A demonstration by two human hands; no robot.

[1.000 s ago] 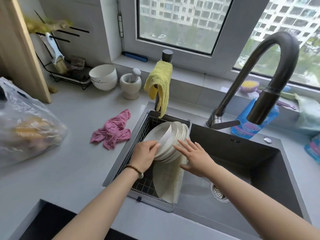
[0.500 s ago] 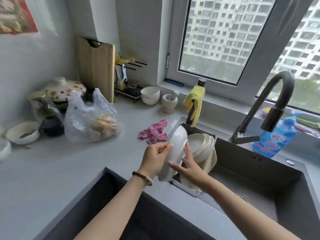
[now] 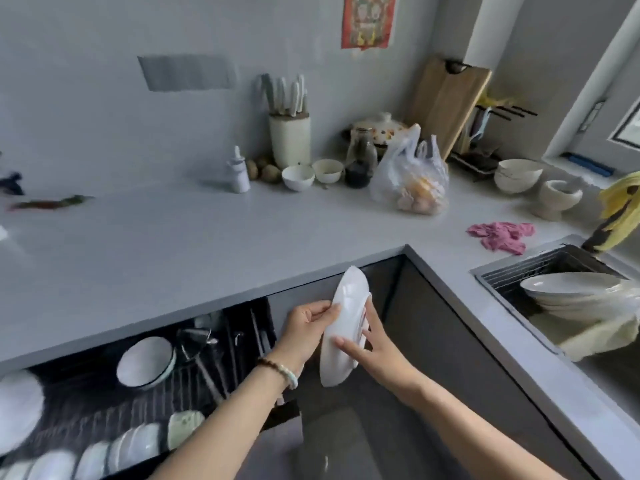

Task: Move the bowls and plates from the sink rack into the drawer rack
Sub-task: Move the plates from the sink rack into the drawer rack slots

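A white plate point(image 3: 341, 327) stands on edge in the air in front of the dark cabinet, below the counter's corner. My left hand point(image 3: 304, 327) grips its left rim with curled fingers. My right hand point(image 3: 367, 344) holds the plate's right side, thumb across the rim. The open drawer rack point(image 3: 104, 410) lies at the lower left, holding a white bowl point(image 3: 145, 362) and rows of upright plates point(image 3: 114, 452). At the right edge the sink rack point(image 3: 519, 271) holds a stack of white plates point(image 3: 575, 292) leaning over a cloth mat.
The grey counter point(image 3: 207, 244) wraps around the corner. A plastic bag of food point(image 3: 412, 181), a pink rag point(image 3: 498, 233), stacked bowls point(image 3: 516, 174), a mortar point(image 3: 557, 199), a knife block point(image 3: 289, 136) and small bowls point(image 3: 298, 176) stand along it. A yellow cloth point(image 3: 620, 202) hangs by the sink.
Both hands lifted one plate off the stack in the sink rack and carried it left and down. The view swung from the sink to the open drawer rack.
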